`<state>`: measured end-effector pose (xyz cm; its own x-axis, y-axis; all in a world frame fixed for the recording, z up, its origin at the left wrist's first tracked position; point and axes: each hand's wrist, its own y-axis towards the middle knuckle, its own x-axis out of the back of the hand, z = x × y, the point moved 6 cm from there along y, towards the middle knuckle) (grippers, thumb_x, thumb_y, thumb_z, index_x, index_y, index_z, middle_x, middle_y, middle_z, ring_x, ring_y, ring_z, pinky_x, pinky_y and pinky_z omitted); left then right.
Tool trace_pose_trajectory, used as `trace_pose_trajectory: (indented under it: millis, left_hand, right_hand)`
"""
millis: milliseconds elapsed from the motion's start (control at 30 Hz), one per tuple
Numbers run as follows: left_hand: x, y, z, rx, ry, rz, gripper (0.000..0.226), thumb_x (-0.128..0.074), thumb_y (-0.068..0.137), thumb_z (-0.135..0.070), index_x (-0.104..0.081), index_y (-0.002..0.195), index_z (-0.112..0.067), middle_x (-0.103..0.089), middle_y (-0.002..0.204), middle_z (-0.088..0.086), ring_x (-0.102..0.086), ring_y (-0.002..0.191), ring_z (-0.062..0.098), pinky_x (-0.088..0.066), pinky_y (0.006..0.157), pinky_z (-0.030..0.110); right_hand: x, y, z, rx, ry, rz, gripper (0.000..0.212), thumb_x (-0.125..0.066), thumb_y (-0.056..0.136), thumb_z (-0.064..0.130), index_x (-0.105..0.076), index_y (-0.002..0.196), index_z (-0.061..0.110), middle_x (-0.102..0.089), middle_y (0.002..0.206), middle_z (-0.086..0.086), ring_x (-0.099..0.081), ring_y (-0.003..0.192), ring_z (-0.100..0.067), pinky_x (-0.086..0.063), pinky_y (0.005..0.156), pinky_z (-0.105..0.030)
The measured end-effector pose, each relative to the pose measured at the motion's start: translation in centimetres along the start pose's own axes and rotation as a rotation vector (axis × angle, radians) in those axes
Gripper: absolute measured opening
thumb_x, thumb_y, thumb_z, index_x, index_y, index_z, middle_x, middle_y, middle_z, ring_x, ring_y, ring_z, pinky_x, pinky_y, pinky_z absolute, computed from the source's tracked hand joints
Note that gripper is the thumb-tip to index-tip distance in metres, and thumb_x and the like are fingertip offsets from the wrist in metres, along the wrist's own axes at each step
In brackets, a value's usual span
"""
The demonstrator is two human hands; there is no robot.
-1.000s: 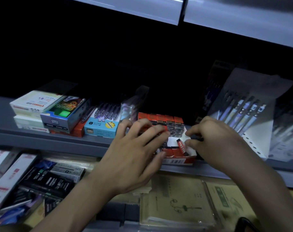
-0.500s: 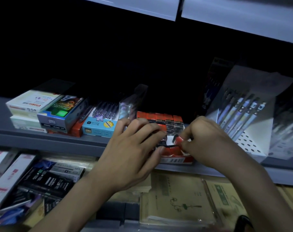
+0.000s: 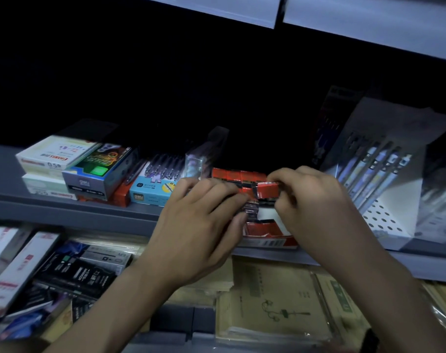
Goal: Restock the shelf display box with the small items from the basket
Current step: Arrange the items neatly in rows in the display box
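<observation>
A red and white display box (image 3: pixel 266 240) sits at the front edge of the grey shelf (image 3: pixel 64 210), with rows of small red and black packs (image 3: pixel 232 174) standing in it. My right hand (image 3: pixel 311 200) pinches one small red pack (image 3: pixel 267 189) just above the box's right rear part. My left hand (image 3: pixel 199 222) lies over the box's left side, its fingers spread and curved, fingertips touching the packs there. Much of the box's inside is hidden by both hands. The basket is not in view.
Left of the display box stand a blue pen box (image 3: pixel 150 192), a dark green-lit box (image 3: pixel 99 169) and white refill boxes (image 3: pixel 53 156). A grey perforated pen display (image 3: pixel 385 189) stands to the right. The lower shelf holds notebooks (image 3: pixel 270 307) and dark packages (image 3: pixel 79 273).
My right hand has lifted from the box's front right toward its rear, now holding a small red pack higher up. My left hand stayed on the box's left side.
</observation>
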<state>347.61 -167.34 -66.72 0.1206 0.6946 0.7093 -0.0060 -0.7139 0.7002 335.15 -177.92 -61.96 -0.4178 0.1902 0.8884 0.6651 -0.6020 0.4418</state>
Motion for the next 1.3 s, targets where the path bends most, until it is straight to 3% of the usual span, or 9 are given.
trace_pose_trajectory:
  millis: [267,500,600,700,833,1000,1067,1167,1300]
  left_hand:
    - [1.0,-0.5,1.7,0.197,-0.096,-0.138,0.038,-0.041,0.106,-0.029,-0.076,0.11,-0.013,-0.069,0.106,-0.001,-0.061,0.092,0.023,-0.041,0.076,0.045]
    - [1.0,-0.9,2.0,0.221,-0.124,-0.155,0.036,-0.041,0.107,-0.027,-0.075,0.105,-0.014,-0.067,0.101,-0.002,-0.062,0.087,0.023,-0.045,0.072,0.045]
    - [0.8,-0.9,2.0,0.228,-0.121,-0.149,0.037,-0.04,0.107,-0.028,-0.075,0.103,-0.014,-0.066,0.101,-0.003,-0.061,0.086,0.022,-0.045,0.072,0.045]
    - [0.8,-1.1,2.0,0.236,-0.123,-0.143,0.039,-0.04,0.107,-0.029,-0.075,0.102,-0.014,-0.065,0.1,-0.003,-0.061,0.086,0.022,-0.045,0.072,0.045]
    - [0.8,-1.0,2.1,0.236,-0.121,-0.121,0.04,-0.038,0.107,-0.03,-0.075,0.103,-0.015,-0.065,0.101,-0.002,-0.061,0.087,0.022,-0.045,0.073,0.045]
    - [0.8,-0.9,2.1,0.233,-0.121,-0.105,0.042,-0.036,0.108,-0.032,-0.075,0.103,-0.016,-0.065,0.102,-0.005,-0.06,0.087,0.02,-0.044,0.074,0.044]
    - [0.8,-1.0,2.0,0.229,-0.116,-0.103,0.042,-0.037,0.108,-0.032,-0.075,0.102,-0.016,-0.065,0.101,-0.005,-0.06,0.087,0.02,-0.044,0.074,0.043]
    - [1.0,-1.1,1.9,0.223,-0.114,-0.114,0.041,-0.039,0.107,-0.03,-0.076,0.1,-0.015,-0.065,0.101,-0.004,-0.061,0.086,0.019,-0.044,0.075,0.043]
    - [1.0,-1.0,2.0,0.228,-0.105,-0.099,0.041,-0.039,0.107,-0.031,-0.076,0.099,-0.015,-0.065,0.101,-0.004,-0.061,0.087,0.019,-0.044,0.075,0.043]
  right_hand:
    - [0.0,-0.1,-1.4,-0.088,-0.014,-0.01,0.016,-0.071,0.084,0.014,-0.071,0.099,0.019,-0.057,0.079,0.005,-0.057,0.074,-0.019,-0.044,0.067,-0.031]
    - [-0.7,0.0,-0.8,0.007,-0.075,0.042,0.005,-0.074,0.084,0.019,-0.07,0.085,0.016,-0.06,0.079,0.001,-0.06,0.073,-0.023,-0.054,0.067,-0.041]
    - [-1.2,0.2,-0.4,0.043,-0.114,0.095,0.012,-0.074,0.086,0.026,-0.071,0.089,0.015,-0.061,0.083,0.001,-0.062,0.078,-0.022,-0.054,0.07,-0.038]
    - [-1.2,0.0,-0.1,0.06,-0.132,0.133,0.008,-0.073,0.089,0.031,-0.074,0.095,0.026,-0.065,0.092,0.005,-0.065,0.084,-0.02,-0.053,0.072,-0.032]
    - [-1.2,0.3,0.1,0.015,-0.102,0.165,0.012,-0.072,0.091,0.041,-0.074,0.099,0.033,-0.07,0.094,0.009,-0.065,0.092,-0.017,-0.053,0.077,-0.034]
    - [-1.4,0.8,-1.0,-0.176,-0.022,0.185,0.023,-0.084,0.077,0.046,-0.069,0.077,0.029,-0.061,0.068,0.015,-0.053,0.071,-0.006,-0.034,0.055,-0.023]
    - [-1.9,0.5,-1.4,-0.214,0.047,0.235,0.019,-0.083,0.079,0.044,-0.072,0.073,0.03,-0.063,0.069,0.015,-0.057,0.073,-0.004,-0.043,0.06,-0.026]
    - [-1.5,-0.1,-1.5,-0.215,0.041,0.237,0.015,-0.078,0.085,0.044,-0.073,0.075,0.034,-0.062,0.089,0.015,-0.057,0.091,-0.011,-0.049,0.074,-0.032]
    - [-0.8,-0.7,-1.1,-0.258,-0.115,0.26,0.039,-0.078,0.077,0.06,-0.066,0.067,0.025,-0.049,0.093,0.012,-0.048,0.099,-0.013,-0.048,0.083,-0.034]
